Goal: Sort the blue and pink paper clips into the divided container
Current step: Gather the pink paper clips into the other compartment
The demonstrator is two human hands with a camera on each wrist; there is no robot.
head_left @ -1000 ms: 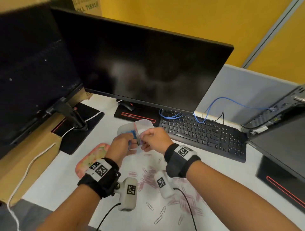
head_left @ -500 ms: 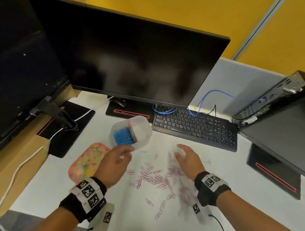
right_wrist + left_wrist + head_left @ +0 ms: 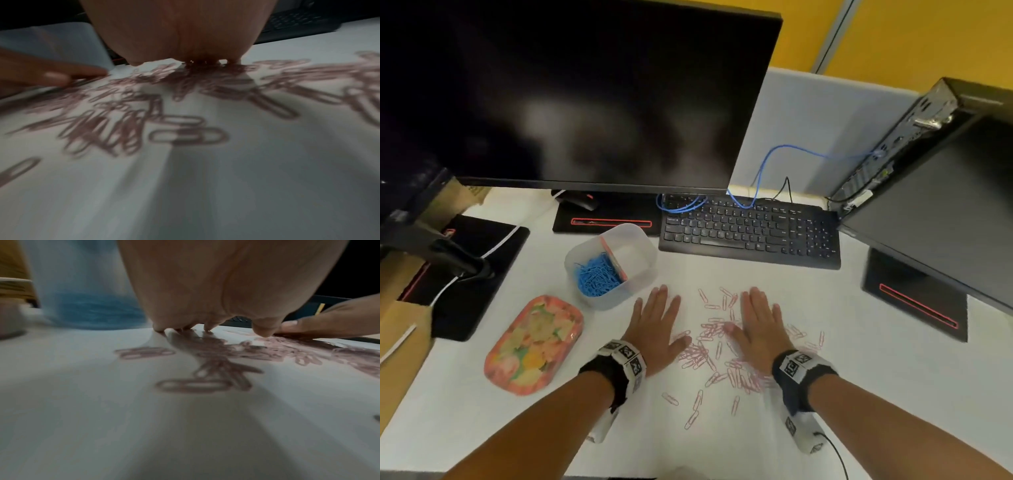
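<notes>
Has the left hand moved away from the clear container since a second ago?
Yes. The left hand held the divided container up near the keyboard; now it lies flat on the desk, nearer the person, beside the pink paper clips.

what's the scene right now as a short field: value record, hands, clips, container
left hand: flat, palm down on the table, left of the pink clips
right hand: flat, palm down, over part of the pink clips
pink clips: loose on the table between and around the hands
blue clips: piled in the container's left compartment
container: upright, beyond the left hand; right compartment looks empty
held: nothing
</notes>
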